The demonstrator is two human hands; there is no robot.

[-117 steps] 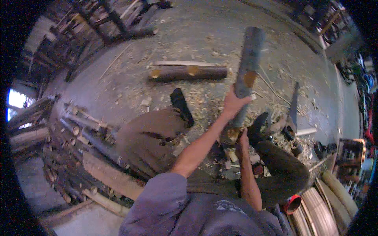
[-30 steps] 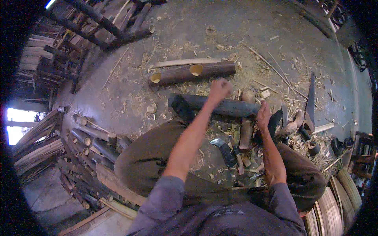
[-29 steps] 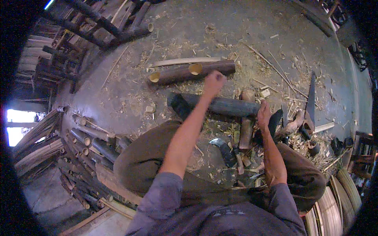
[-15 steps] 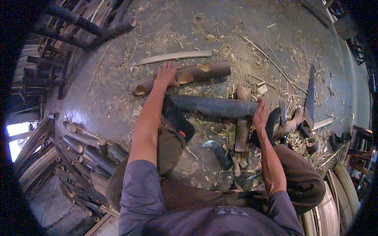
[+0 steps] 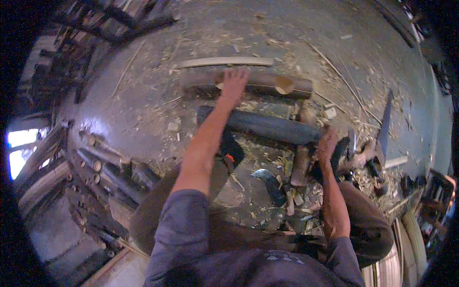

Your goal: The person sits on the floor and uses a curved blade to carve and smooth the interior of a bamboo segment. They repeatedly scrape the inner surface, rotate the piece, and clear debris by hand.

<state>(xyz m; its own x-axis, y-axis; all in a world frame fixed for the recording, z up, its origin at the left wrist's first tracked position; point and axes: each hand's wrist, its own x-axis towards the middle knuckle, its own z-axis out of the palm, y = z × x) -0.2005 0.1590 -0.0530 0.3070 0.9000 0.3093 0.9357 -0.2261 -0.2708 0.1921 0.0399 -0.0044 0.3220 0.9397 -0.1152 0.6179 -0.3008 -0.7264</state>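
Observation:
My left hand (image 5: 233,85), fingers spread, lies over a brown bamboo tube (image 5: 260,86) with scooped notches in its side. A rounded notch shows near the tube's right end; my hand partly covers the left stretch. Nearer to me, a thicker dark bamboo tube (image 5: 272,126) rests at a slant, its right part over a short wooden block (image 5: 300,165). My right hand (image 5: 328,142) is closed on that dark tube's right end. My left forearm passes over its left part. Beyond the notched tube lies a pale split bamboo strip (image 5: 227,61).
A saw (image 5: 385,122) lies on the right beside my foot. Between my legs is a tool with a curved blade (image 5: 263,174). Shavings and offcuts litter the floor. Bamboo poles (image 5: 107,170) are stacked at left, and dark timbers (image 5: 119,31) stand far left.
My left hand has moved right, and the notched tube has shifted right and turned, so its notches show differently. The dark tube tilts more, with my right hand still on its end. The view has shifted slightly.

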